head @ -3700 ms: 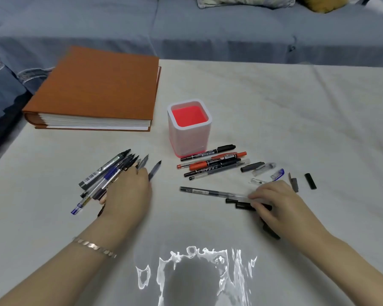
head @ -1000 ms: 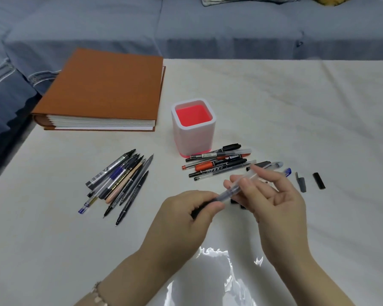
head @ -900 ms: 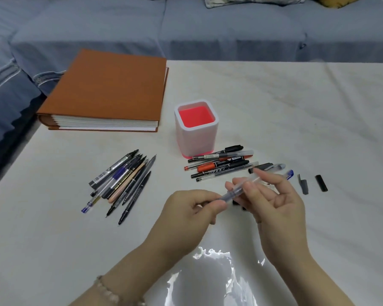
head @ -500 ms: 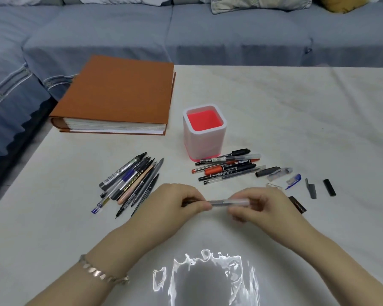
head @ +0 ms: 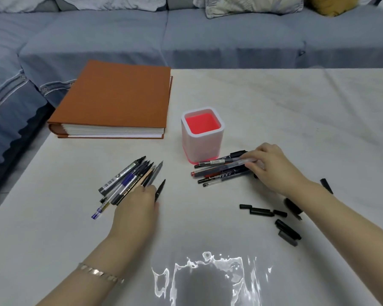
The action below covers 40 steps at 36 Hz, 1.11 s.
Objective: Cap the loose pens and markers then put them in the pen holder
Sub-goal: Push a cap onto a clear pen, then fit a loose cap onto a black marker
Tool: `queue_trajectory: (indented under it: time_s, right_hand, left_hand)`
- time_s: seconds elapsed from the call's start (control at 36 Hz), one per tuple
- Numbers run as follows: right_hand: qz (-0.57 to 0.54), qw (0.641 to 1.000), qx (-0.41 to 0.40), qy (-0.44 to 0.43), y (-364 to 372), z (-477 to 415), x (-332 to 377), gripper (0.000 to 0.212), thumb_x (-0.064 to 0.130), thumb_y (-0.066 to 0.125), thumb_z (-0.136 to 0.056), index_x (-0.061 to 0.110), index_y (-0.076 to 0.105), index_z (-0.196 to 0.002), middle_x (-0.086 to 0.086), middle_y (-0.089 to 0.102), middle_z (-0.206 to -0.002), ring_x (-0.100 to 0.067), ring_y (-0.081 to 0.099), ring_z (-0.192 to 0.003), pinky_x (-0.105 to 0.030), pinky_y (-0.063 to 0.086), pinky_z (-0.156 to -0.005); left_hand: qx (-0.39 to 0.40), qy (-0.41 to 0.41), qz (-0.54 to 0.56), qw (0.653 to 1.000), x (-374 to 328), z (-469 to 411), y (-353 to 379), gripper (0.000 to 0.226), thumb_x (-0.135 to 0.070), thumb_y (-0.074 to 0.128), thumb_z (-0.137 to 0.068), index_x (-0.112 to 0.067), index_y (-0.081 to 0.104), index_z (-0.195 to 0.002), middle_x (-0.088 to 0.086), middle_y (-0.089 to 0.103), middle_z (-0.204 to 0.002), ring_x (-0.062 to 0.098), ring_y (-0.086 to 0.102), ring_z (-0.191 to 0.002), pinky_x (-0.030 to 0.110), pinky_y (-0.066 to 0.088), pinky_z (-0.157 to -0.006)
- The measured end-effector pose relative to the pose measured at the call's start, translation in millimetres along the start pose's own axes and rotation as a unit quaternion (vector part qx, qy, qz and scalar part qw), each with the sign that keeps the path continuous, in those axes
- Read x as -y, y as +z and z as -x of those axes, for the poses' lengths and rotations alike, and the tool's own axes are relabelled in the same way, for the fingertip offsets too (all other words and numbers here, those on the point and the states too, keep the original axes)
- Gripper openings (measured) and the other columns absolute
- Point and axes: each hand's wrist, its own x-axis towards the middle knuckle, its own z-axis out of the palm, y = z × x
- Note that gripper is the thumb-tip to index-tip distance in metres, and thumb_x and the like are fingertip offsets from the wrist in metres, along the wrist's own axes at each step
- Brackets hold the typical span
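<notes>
The white pen holder point(head: 202, 143) with a red inside stands mid-table. Right below it lies a row of capped pens point(head: 219, 174). My right hand point(head: 272, 167) pinches the end of a clear capped pen point(head: 234, 161) lying along the top of that row. To the left is a pile of uncapped pens point(head: 128, 181), tips pointing up-right. My left hand point(head: 135, 207) rests palm-down on the pile's near end, fingertips hidden, beside a black pen point(head: 160, 189). Loose black caps point(head: 262, 212) lie at the lower right, some under my right forearm.
A thick orange binder point(head: 117, 100) lies at the table's back left. A blue-grey sofa point(head: 186, 40) runs behind the table. The table's left edge point(head: 20, 173) drops off near the pen pile. More black caps point(head: 287, 233) sit near my right arm.
Both hands held the clear pen together in front of me. Now my right hand has carried it to the row by the holder and my left hand has gone to the uncapped pile.
</notes>
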Motion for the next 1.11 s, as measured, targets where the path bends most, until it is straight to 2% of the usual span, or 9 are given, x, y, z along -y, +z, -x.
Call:
queue_trajectory:
  time_s: [0.19, 0.39, 0.53, 0.64, 0.72, 0.83, 0.89, 0.97, 1.11]
  right_hand:
    - [0.028, 0.998, -0.026, 0.047, 0, 34, -14, 0.03, 0.013, 0.055, -0.086, 0.018, 0.059, -0.116, -0.004, 0.05, -0.107, -0.021, 0.04, -0.11, -0.02, 0.028, -0.084]
    - [0.025, 0.999, 0.03, 0.002, 3, 83, -7, 0.021, 0.024, 0.059, -0.086, 0.016, 0.067, -0.104, 0.001, 0.057, -0.094, -0.015, 0.05, -0.096, -0.017, 0.031, -0.079]
    - [0.034, 0.999, 0.021, -0.009, 22, 77, 10, 0.028, 0.03, 0.059, -0.085, 0.019, 0.063, -0.11, -0.002, 0.058, -0.104, -0.021, 0.048, -0.104, -0.028, 0.036, -0.089]
    - [0.056, 0.998, 0.023, 0.002, 34, 68, 20, 0.024, 0.026, 0.055, -0.088, 0.018, 0.062, -0.109, -0.002, 0.056, -0.107, -0.023, 0.046, -0.105, -0.028, 0.034, -0.088]
    - [0.05, 0.999, 0.002, -0.01, 36, 66, 25, 0.015, 0.021, 0.056, -0.087, 0.014, 0.064, -0.098, -0.001, 0.058, -0.099, -0.021, 0.047, -0.098, -0.027, 0.034, -0.084]
    - [-0.099, 0.994, -0.019, 0.038, 23, 76, 40, 0.009, 0.022, 0.055, -0.088, 0.028, 0.057, -0.082, 0.013, 0.059, -0.078, -0.007, 0.052, -0.076, -0.024, 0.042, -0.07]
    - [-0.212, 0.974, -0.026, 0.074, 14, 83, 50, 0.018, 0.02, 0.06, -0.085, 0.035, 0.055, -0.076, 0.01, 0.063, -0.069, -0.005, 0.057, -0.069, -0.018, 0.044, -0.065]
    - [-0.344, 0.933, -0.046, 0.09, 2, 93, 63, 0.023, 0.011, 0.064, -0.079, 0.034, 0.063, -0.074, 0.007, 0.066, -0.074, -0.007, 0.058, -0.058, -0.011, 0.045, -0.06]
    - [-0.454, 0.879, -0.105, 0.102, -11, 102, 79, 0.024, -0.001, 0.066, -0.075, 0.023, 0.069, -0.074, 0.0, 0.069, -0.064, -0.005, 0.059, -0.052, -0.01, 0.047, -0.056]
  left_hand:
    - [-0.013, 0.006, 0.091, 0.996, -17, 2, 1, 0.013, -0.012, 0.049, -0.084, -0.01, 0.046, -0.071, 0.004, 0.046, -0.08, 0.026, 0.051, -0.074, 0.033, 0.036, -0.058]
    - [0.045, 0.058, 0.242, 0.967, -40, 14, 0, 0.016, -0.011, 0.043, -0.091, -0.022, 0.055, -0.093, -0.005, 0.047, -0.089, 0.004, 0.05, -0.075, 0.005, 0.035, -0.063]
    - [0.097, 0.046, 0.34, 0.934, -51, 22, -5, 0.016, -0.02, 0.042, -0.091, -0.025, 0.057, -0.086, -0.001, 0.063, -0.083, 0.011, 0.056, -0.075, 0.022, 0.042, -0.069]
    - [0.09, 0.029, 0.419, 0.903, -54, 25, -11, 0.024, -0.012, 0.044, -0.093, -0.026, 0.062, -0.089, -0.013, 0.064, -0.066, -0.001, 0.05, -0.056, 0.009, 0.04, -0.055]
    - [0.101, -0.073, 0.578, 0.806, -58, 23, -18, 0.025, -0.008, 0.042, -0.094, -0.018, 0.065, -0.093, -0.006, 0.063, -0.065, 0.0, 0.051, -0.051, 0.011, 0.045, -0.051]
    - [0.098, -0.175, 0.81, 0.551, -67, 16, -32, 0.019, -0.005, 0.037, -0.095, -0.008, 0.055, -0.091, 0.004, 0.07, -0.063, 0.01, 0.067, -0.058, 0.026, 0.059, -0.059]
    - [0.068, -0.18, 0.861, 0.47, -69, 13, -36, 0.018, -0.006, 0.036, -0.096, -0.008, 0.052, -0.088, 0.005, 0.072, -0.066, 0.012, 0.071, -0.065, 0.033, 0.06, -0.062]
    - [0.047, -0.163, 0.892, 0.419, -72, 14, -39, 0.014, -0.008, 0.035, -0.096, -0.009, 0.049, -0.098, 0.006, 0.074, -0.073, 0.015, 0.072, -0.074, 0.036, 0.06, -0.065]
    - [0.034, -0.143, 0.897, 0.418, -81, 21, -40, 0.017, -0.011, 0.036, -0.096, -0.011, 0.042, -0.112, 0.003, 0.076, -0.08, 0.016, 0.072, -0.084, 0.037, 0.059, -0.07]
